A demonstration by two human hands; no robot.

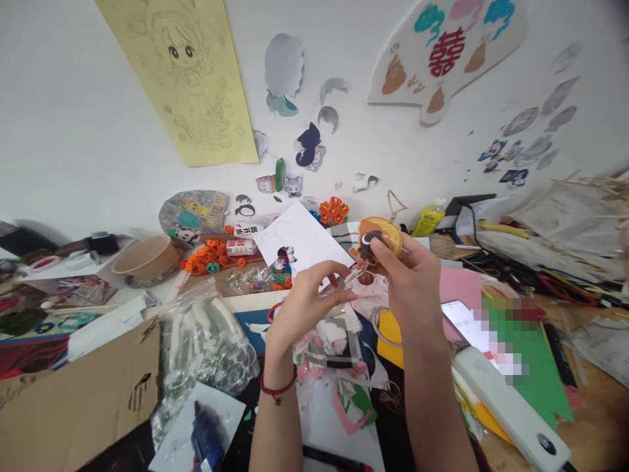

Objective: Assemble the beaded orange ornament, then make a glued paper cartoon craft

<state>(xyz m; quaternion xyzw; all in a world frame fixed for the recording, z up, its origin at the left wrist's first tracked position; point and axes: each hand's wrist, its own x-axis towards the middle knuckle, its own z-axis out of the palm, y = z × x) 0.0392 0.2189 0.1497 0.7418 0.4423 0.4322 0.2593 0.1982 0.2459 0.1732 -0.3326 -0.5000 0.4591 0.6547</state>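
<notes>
My right hand (pixel 415 269) pinches a round orange-slice ornament (pixel 388 229) with a dark-and-orange cartoon figure on its face. Thin twine trails below the ornament. To its left, my left hand (pixel 314 295) has its thumb and index finger bent toward the twine, a gap showing between the tips; I see nothing clearly held there. A white paper sheet (pixel 307 239) with a faint sketch and a cut-out hole stands tilted behind the left hand. Beneath both hands lies a heap of paper scraps (pixel 324 347).
Left are a cardboard piece (pixel 83 400), a plastic bag of white parts (pixel 206 328) and a blue glue gun (pixel 206 432). On the right lie a phone (pixel 472 328), green paper (pixel 531 367) and a long white device (pixel 511 406). Behind stands a yellow bottle (pixel 429 217).
</notes>
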